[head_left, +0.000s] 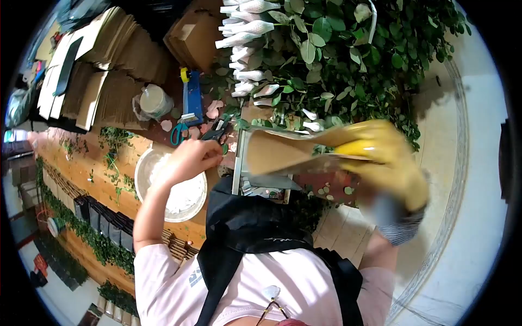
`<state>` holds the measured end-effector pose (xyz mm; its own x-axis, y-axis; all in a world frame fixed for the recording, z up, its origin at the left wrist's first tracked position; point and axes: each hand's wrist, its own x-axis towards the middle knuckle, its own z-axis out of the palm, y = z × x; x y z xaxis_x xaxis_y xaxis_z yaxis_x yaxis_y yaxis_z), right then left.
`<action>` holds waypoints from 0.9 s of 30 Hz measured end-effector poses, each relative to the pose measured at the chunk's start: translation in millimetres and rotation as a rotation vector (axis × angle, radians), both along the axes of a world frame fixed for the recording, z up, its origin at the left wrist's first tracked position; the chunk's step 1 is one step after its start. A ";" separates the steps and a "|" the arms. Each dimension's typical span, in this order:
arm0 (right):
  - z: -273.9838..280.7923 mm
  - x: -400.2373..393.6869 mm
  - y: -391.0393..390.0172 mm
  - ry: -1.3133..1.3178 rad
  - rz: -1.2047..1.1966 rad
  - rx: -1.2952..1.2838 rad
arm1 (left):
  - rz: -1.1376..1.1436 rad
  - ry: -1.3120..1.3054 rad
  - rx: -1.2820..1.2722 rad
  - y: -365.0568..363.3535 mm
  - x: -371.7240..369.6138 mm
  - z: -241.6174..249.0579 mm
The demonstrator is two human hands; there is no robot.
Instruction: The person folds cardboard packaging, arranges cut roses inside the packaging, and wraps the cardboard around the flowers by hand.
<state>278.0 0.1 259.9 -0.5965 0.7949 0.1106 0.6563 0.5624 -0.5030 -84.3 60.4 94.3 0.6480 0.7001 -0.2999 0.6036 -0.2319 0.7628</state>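
My right hand (380, 155), in a yellow glove, is closed on a folded piece of brown cardboard (277, 152), which stands over a metal-edged tray (237, 174) in front of me. Bare, my left hand (193, 159) has its fingers drawn together beside black-handled clippers (217, 130); whether anything small is between them is too unclear to tell. Beneath the left wrist is a round white tub (185, 201) with white pieces in it. Leafy stems (337, 60) lie behind the cardboard, with white net-sleeved heads (247, 32) at their left ends.
Stacked cardboard (117, 49) fills the back left. Near it are a lidded cup (155, 101), a blue tape dispenser (192, 98) and teal scissors (178, 133). Petals and leaf scraps are scattered about. More greenery and dark containers (106, 217) line the lower left.
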 end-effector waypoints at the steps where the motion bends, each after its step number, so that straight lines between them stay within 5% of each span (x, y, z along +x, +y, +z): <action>1: -26.2 -11.9 -1.1 -0.138 0.047 0.185 | 0.024 0.075 0.016 1.6 -1.4 -45.9; 3: -108.8 -29.6 -13.7 -0.154 -0.140 0.136 | 0.172 0.232 -0.003 -1.1 5.1 -103.9; 5: -149.5 -53.4 -13.3 -0.250 -0.141 0.043 | 0.070 0.385 0.262 -8.7 17.1 -161.3; 10: -183.6 -92.9 -10.6 -0.249 -0.192 -0.067 | -0.335 -0.303 0.595 -15.1 75.1 -224.8; 12: -183.7 -88.2 -8.3 -0.220 -0.236 -0.053 | -0.444 -0.269 0.689 -31.9 98.7 -285.5; 13: -170.4 -81.4 -2.2 -0.224 -0.218 -0.113 | -0.462 -0.147 0.673 -35.1 105.7 -277.8; 14: -162.3 -75.5 2.5 -0.229 -0.199 -0.169 | -0.717 0.188 0.605 -32.7 108.3 -270.9; 18: -169.0 -70.6 7.0 -0.205 -0.164 -0.209 | -0.812 0.422 0.560 -46.1 115.2 -300.4; 21: -201.2 -65.9 18.6 0.109 -0.061 -0.218 | -0.628 0.372 0.531 -31.5 99.5 -223.1; 22: -199.5 -58.9 22.9 0.101 0.007 -0.157 | -0.689 0.540 0.209 -25.2 111.0 -228.9; 23: -199.2 -51.1 33.5 -0.001 -0.027 -0.391 | -0.694 0.544 0.215 -25.3 111.6 -237.7; 25: -166.4 -53.6 70.8 -0.404 -0.074 -0.426 | -0.411 0.089 0.970 -28.7 107.4 -250.0; 27: -183.3 -66.3 73.1 -0.559 -0.111 -0.056 | -0.373 -0.016 0.810 -29.9 109.9 -244.6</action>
<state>211.7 73.1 76.7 -0.4650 0.8517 -0.2416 0.8846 0.4577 -0.0893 25.6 30.4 -150.3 0.8759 0.4362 0.2062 0.3720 -0.8827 0.2871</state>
